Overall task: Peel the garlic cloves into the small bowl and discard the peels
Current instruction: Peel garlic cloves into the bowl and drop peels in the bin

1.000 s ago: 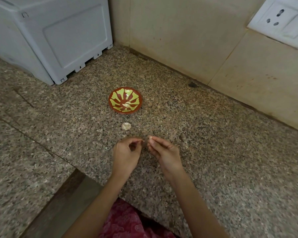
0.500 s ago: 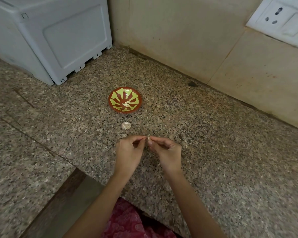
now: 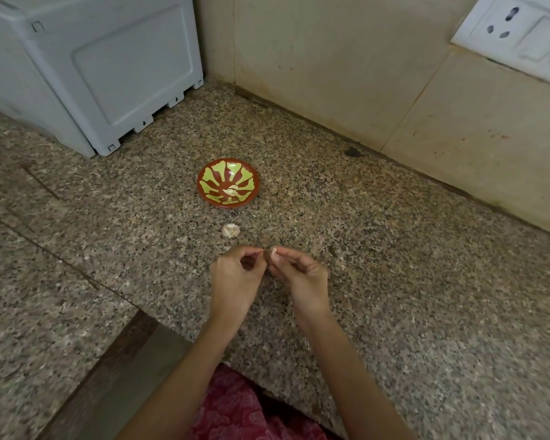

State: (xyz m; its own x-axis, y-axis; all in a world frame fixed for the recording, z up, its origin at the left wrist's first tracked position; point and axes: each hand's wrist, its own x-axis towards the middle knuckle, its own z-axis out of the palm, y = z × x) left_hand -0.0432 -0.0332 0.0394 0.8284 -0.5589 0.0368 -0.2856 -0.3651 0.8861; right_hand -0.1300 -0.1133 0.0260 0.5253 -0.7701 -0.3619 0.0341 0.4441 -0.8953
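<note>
**Item 1. Garlic clove** (image 3: 273, 251). Held just above the counter (image 3: 394, 281), on the near side of the small bowl (image 3: 201, 185). It is pinched between thumb and forefinger of the right grip (image 3: 302, 274), which is closed on it at the fingertips only, with the other fingers curled beneath. It is judged to be held at the tips so that the skin is left exposed for stripping.

**Item 2. Left grip** (image 3: 235, 277). Thumb and forefinger are drawn together at the clove's left end, apparently on its skin. Whether a shred has been lifted is too small to be told.

**Item 3. Small bowl.** Set upright on the counter beyond the hands, near enough for a cleaned clove to be dropped in. Peeled garlic (image 3: 231, 192) is seen at its centre.

**Item 4. Pale piece** (image 3: 230, 231). Laid on the counter between bowl and hands. Whether it is an unpeeled clove or a heap of peel cannot be told.

**Item 5. White appliance** (image 3: 86, 68). Stood at the back left, well apart from the work.

**Changes noted.** Against the frame a second earlier, the gap between the two grips has been closed, and the fingertips now meet at the clove. Against the half-second frame, little is altered. Bowl and pale piece are unmoved.
</note>
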